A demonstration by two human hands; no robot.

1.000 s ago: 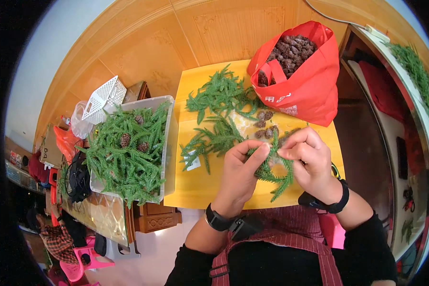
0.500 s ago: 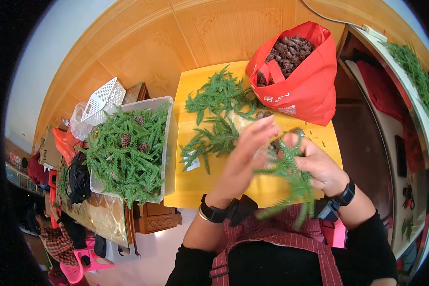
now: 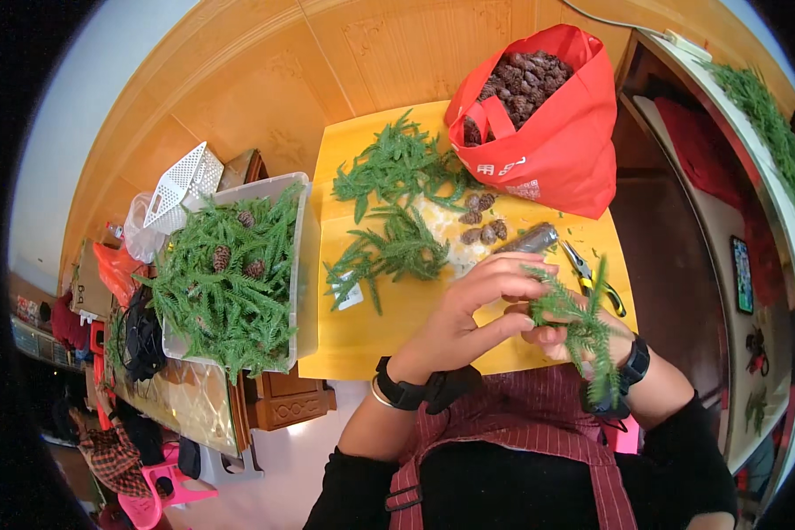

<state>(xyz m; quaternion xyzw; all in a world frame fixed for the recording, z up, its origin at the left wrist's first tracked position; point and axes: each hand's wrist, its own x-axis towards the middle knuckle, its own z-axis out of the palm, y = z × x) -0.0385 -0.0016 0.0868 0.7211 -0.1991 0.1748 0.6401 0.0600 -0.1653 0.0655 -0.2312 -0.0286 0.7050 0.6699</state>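
An artificial evergreen sprig [image 3: 583,322] is held over the table's near edge, its needled branches hanging toward me. My right hand [image 3: 608,340] is closed around it from behind, partly hidden by the green. The thumb and fingers of my left hand [image 3: 477,305] meet at the sprig's stem end; the exact pinch point is partly covered. Just beyond my hands lie a dark cylindrical roll [image 3: 537,238] and pliers [image 3: 583,265] with yellow and black handles. Several loose pine cones [image 3: 484,233] sit farther back on the yellow table [image 3: 344,344].
A red bag [image 3: 548,163] full of pine cones [image 3: 526,84] stands at the back right. Evergreen sprigs [image 3: 397,163] lie at the table's left. Beside it, a clear plastic bin [image 3: 302,265] holds greenery and several cones. A shelf unit [image 3: 680,185] borders the right. Another person [image 3: 110,455] sits far left.
My left hand has come over to the right and closed at the sprig. The sprig has turned and shifted right with my right hand, uncovering the roll, pliers and loose cones.
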